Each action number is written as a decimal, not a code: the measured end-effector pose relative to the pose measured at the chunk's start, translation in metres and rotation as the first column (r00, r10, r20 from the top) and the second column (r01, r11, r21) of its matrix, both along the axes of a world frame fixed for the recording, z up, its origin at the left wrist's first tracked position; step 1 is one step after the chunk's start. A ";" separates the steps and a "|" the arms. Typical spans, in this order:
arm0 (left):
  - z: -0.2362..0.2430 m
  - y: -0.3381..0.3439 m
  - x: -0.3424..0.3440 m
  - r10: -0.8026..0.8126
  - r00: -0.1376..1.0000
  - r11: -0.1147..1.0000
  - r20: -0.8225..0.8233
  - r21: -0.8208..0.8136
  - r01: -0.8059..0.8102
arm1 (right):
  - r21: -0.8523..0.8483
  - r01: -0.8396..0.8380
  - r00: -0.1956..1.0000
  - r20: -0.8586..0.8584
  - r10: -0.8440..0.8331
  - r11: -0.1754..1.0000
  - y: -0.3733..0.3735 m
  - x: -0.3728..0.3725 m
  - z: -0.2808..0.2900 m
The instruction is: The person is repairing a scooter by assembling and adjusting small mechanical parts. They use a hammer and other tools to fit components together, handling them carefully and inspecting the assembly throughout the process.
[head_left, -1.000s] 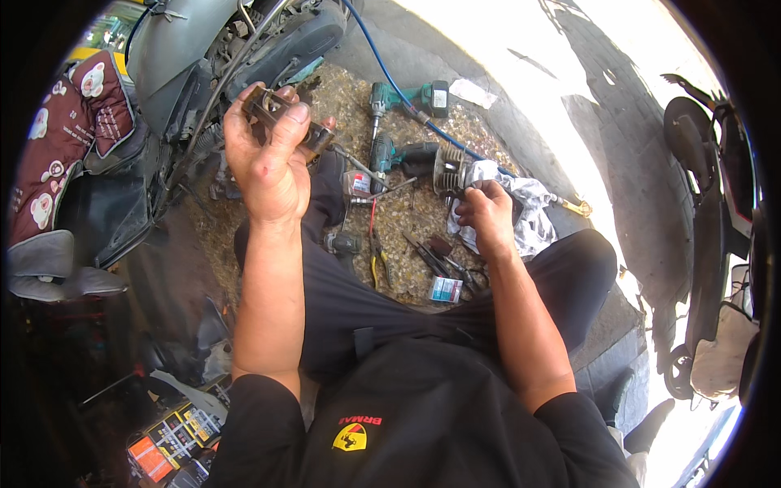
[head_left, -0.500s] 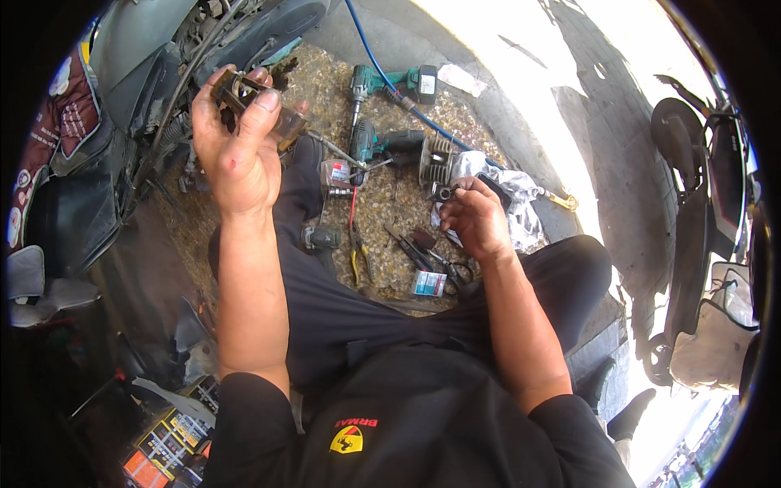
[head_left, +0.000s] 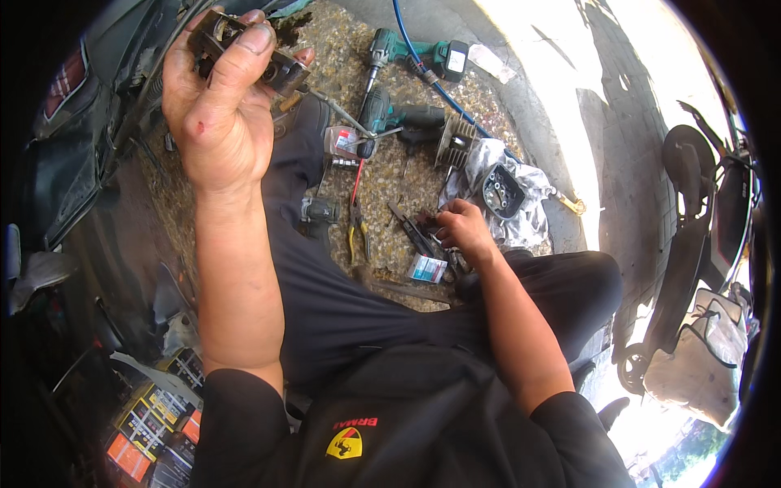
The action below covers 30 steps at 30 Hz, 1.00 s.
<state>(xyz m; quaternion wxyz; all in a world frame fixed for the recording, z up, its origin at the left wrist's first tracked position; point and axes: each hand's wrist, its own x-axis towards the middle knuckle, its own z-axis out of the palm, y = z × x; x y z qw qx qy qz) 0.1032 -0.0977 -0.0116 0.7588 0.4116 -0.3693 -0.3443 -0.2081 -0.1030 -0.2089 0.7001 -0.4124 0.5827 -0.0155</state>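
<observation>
My left hand (head_left: 224, 114), raised at the upper left, grips an oil-browned metal engine part (head_left: 283, 75) with openings in it; fingers and palm cover much of it. My right hand (head_left: 465, 228) is low over the ground, its fingers curled together beside a small dark brown piece (head_left: 426, 218) and a dark slim tool (head_left: 413, 234). What those fingers hold, if anything, is hidden. Close to it, a dark oval engine cover (head_left: 503, 192) lies hollow side up on a white cloth (head_left: 533, 213). A finned engine cylinder (head_left: 455, 141) stands just beyond.
Two teal cordless power tools (head_left: 449, 58) lie farther off, crossed by a blue hose (head_left: 431, 79). Nearer are yellow-handled pliers (head_left: 356, 234), a small printed box (head_left: 426, 267) and another power tool (head_left: 319, 211). A scooter body (head_left: 81, 175) stands at left, another two-wheeler (head_left: 690, 175) at right.
My left hand has risen toward the upper left with the engine part. My right hand has moved down and left, off the cloth; the small dark ring-like piece at its fingertips no longer shows.
</observation>
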 end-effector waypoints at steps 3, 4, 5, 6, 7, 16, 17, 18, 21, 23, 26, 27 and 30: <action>0.002 0.002 0.005 -0.018 1.000 0.999 0.002 -0.037 0.018 | -0.096 -0.187 0.980 -0.090 0.179 0.978 0.008 0.008 -0.020; 0.003 0.003 0.005 -0.025 1.000 0.998 0.014 -0.060 0.026 | -0.165 -0.262 0.962 -0.124 0.243 0.951 0.009 0.013 -0.026; 0.005 0.005 0.005 0.001 1.000 0.999 -0.017 -0.049 -0.002 | -0.219 -0.334 0.939 -0.168 0.302 0.917 0.010 0.018 -0.033; 0.007 0.007 0.003 0.045 0.999 0.998 -0.019 -0.047 -0.046 | -0.265 -0.406 0.908 -0.227 0.353 0.875 0.010 0.022 -0.039; 0.008 0.010 0.001 0.090 0.996 0.995 -0.020 -0.043 -0.091 | -0.269 -0.464 0.878 -0.271 0.395 0.844 0.009 0.027 -0.044; 0.016 0.044 0.023 0.086 0.985 0.992 -0.152 -0.083 -0.100 | -0.165 -0.735 0.658 -0.405 0.634 0.658 -0.011 0.070 -0.083; 0.018 0.048 0.025 0.131 0.977 0.989 -0.171 -0.041 -0.139 | -0.164 -0.748 0.647 -0.395 0.652 0.643 -0.014 0.073 -0.087; 0.020 0.051 0.026 0.237 0.962 0.971 -0.136 0.006 -0.238 | -0.135 -0.779 0.607 -0.405 0.684 0.612 -0.018 0.076 -0.091; 0.026 0.057 0.027 0.320 0.923 0.943 -0.215 -0.019 -0.332 | -0.130 -0.840 0.536 -0.348 0.769 0.526 -0.031 0.088 -0.102; 0.027 0.056 0.031 0.173 0.940 0.962 -0.295 -0.155 -0.226 | -0.055 -0.888 0.444 -0.359 0.821 0.456 -0.040 0.097 -0.105; 0.024 0.051 0.041 0.374 0.926 0.921 -0.052 -0.102 -0.377 | -0.168 -0.928 0.373 -0.415 0.830 0.334 -0.052 0.118 -0.101; 0.022 0.044 0.054 0.166 0.983 0.970 -0.074 -0.169 -0.176 | -0.269 -0.905 0.420 -0.422 0.803 0.331 -0.058 0.132 -0.102; 0.025 0.044 0.061 0.132 0.991 0.985 -0.020 -0.109 -0.134 | -0.491 -0.806 0.556 -0.440 0.705 0.330 -0.075 0.189 -0.107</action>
